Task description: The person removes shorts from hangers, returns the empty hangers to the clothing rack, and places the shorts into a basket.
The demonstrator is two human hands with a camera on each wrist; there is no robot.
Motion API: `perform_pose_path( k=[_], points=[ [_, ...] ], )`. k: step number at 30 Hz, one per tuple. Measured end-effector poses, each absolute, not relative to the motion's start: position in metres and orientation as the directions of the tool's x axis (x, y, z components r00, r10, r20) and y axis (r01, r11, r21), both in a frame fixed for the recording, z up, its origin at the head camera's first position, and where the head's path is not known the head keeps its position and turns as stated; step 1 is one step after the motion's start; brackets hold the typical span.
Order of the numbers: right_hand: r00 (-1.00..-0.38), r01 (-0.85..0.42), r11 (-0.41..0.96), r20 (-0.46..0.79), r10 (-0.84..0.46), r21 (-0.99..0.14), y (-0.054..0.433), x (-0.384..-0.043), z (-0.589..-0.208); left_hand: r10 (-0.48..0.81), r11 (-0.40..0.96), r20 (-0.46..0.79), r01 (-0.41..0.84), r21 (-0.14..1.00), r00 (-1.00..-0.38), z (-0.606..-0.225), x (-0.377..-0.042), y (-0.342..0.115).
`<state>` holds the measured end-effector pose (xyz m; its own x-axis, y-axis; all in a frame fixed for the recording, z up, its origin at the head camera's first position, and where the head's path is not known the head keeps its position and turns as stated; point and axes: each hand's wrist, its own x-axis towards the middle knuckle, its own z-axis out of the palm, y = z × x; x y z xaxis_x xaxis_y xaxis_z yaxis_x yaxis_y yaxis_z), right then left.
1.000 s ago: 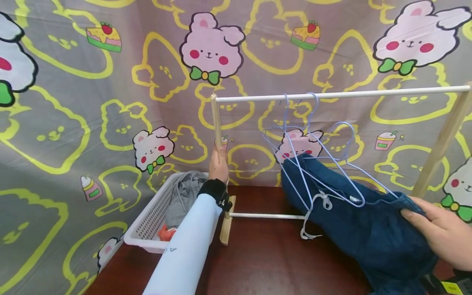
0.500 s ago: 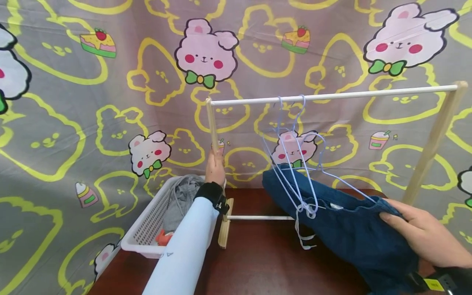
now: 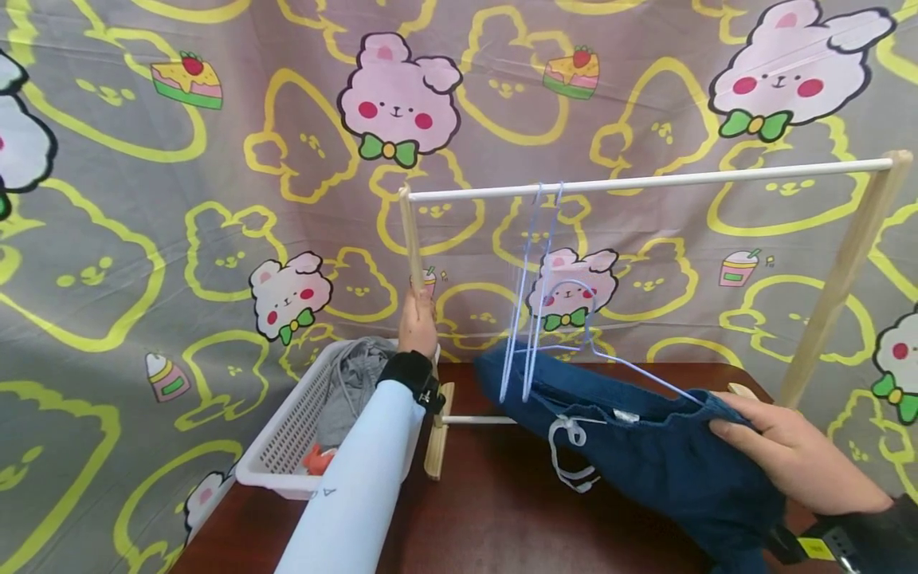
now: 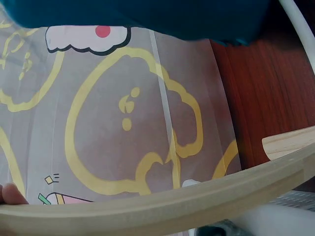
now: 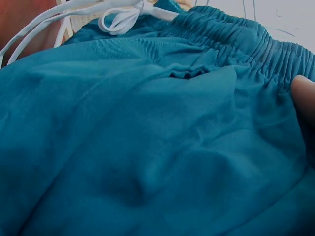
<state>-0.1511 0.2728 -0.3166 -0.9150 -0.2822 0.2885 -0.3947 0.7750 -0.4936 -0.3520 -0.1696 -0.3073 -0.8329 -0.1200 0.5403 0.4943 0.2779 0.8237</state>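
Note:
Dark blue drawstring pants [image 3: 645, 454] slant above the table, their elastic waistband spread by a light purple wire hanger [image 3: 645, 373]. My right hand [image 3: 810, 458] pinches the waistband's right end; its thumb [image 5: 305, 96] presses the gathered fabric in the right wrist view. My left hand [image 3: 417, 325] grips the left wooden post [image 3: 413, 247] of a small clothes rack. Two purple wire hangers [image 3: 534, 335] hang nearly edge-on from its white rail [image 3: 681, 178], in front of the pants' left part. Pants fabric [image 4: 147, 12] also fills the top of the left wrist view.
A white perforated basket [image 3: 280, 456] with a grey garment [image 3: 351, 391] and an orange item [image 3: 318, 460] stands left, behind my left forearm. The rack's right post [image 3: 832, 299] rises behind my right hand. Patterned curtain [image 3: 488, 112] backs the dark red table [image 3: 488, 518].
My right hand has carried the pants and their hanger leftward. Both hangers on the rail, earlier tilted across the pants, have swung left and turned edge-on. My left hand stays on the post.

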Motion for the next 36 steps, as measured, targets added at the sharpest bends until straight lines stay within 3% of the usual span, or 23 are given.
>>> perform_pose_path(
  k=[11, 16, 26, 36],
  points=[
    [-0.848, -0.53, 0.649, 0.344, -0.402, -0.546, 0.258, -0.155, -0.323, -0.085, 0.272, 0.543, 0.505, 0.819, -0.835, -0.309, -0.355, -0.171],
    [-0.843, -0.537, 0.666, 0.362, -0.398, -0.518, 0.251, -0.158, -0.323, -0.042, 0.263, 0.538, 0.51, 0.819, -0.842, -0.305, -0.356, -0.176],
    [-0.812, -0.578, 0.566, 0.349, -0.467, -0.588, 0.239, -0.175, -0.331, -0.002, 0.226, 0.484, 0.471, 0.853, -0.875, -0.299, -0.352, -0.189],
    [-0.765, -0.638, 0.507, 0.399, -0.506, -0.58, 0.239, -0.184, -0.336, 0.114, 0.48, 0.37, 0.377, 0.792, -0.922, -0.291, -0.335, -0.206]
  ],
)
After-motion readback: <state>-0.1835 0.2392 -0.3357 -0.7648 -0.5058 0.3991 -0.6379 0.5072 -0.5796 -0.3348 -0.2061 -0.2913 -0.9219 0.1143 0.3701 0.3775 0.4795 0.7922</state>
